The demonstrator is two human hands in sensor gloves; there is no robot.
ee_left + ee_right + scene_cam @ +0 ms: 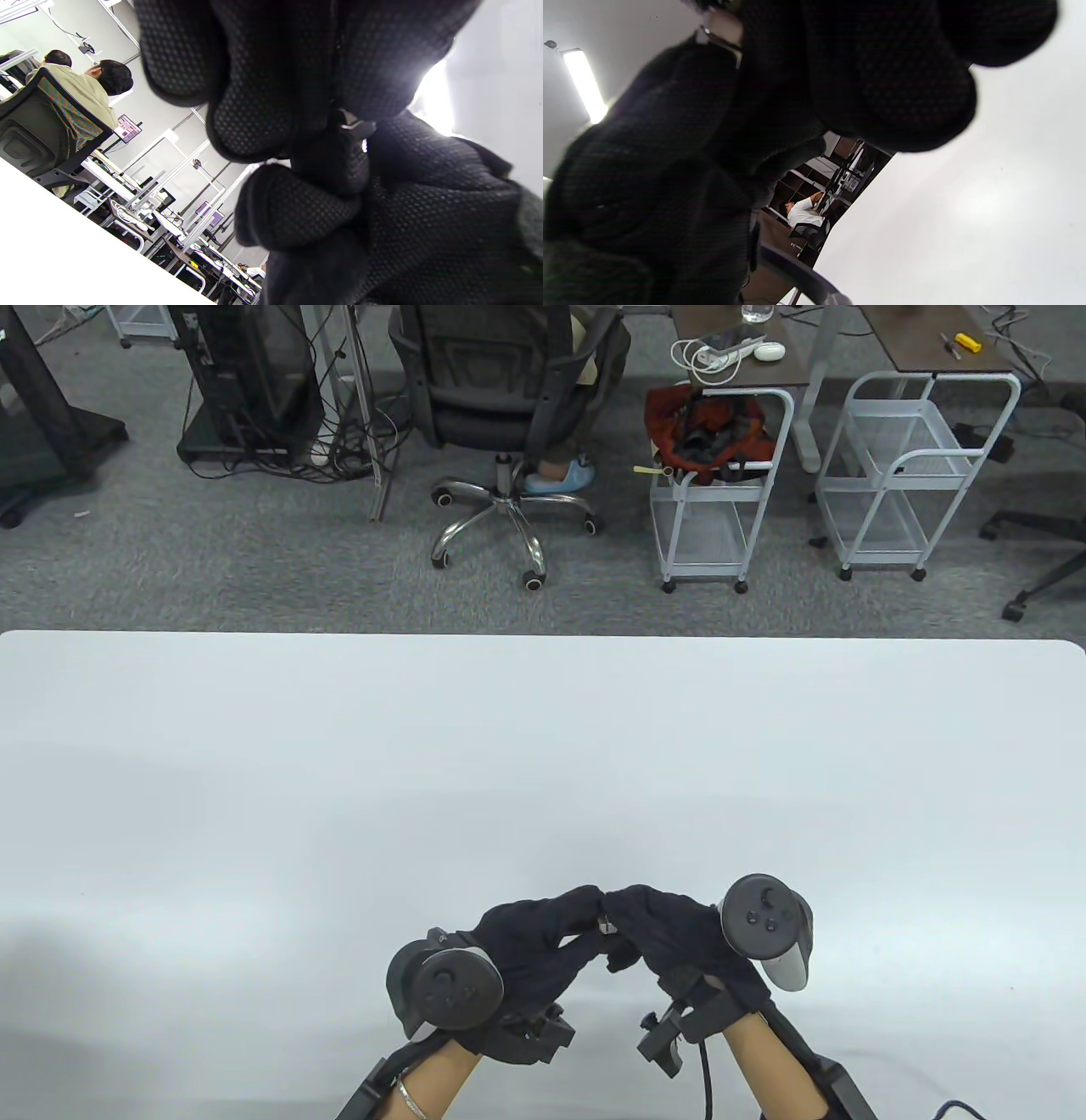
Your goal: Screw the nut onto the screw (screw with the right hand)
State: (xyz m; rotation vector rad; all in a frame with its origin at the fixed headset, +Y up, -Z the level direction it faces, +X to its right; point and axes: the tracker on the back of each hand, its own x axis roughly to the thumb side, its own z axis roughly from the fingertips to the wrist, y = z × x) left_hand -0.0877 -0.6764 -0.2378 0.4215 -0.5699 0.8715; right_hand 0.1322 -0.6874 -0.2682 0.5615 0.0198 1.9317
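The left hand [530, 950] hovers over the near edge of the white table [543, 763], its gloved fingers [577, 903] curled in and reaching rightward to meet the other hand. In the left wrist view these fingers [254, 123] are bunched tight around a small metal piece [354, 127], a glint of grey that could be the screw or the nut; which one I cannot tell. In the table view a pale speck of metal [606, 925] shows right where the two sets of fingertips touch, above the table and not resting on it. The right hand [670, 937] comes in from the right, its fingers [624, 899] narrowed into a pinch against the left fingertips. The right wrist view is blurred, and shows a bit of metal [721, 31] at the top edge among dark fingers [891, 84]
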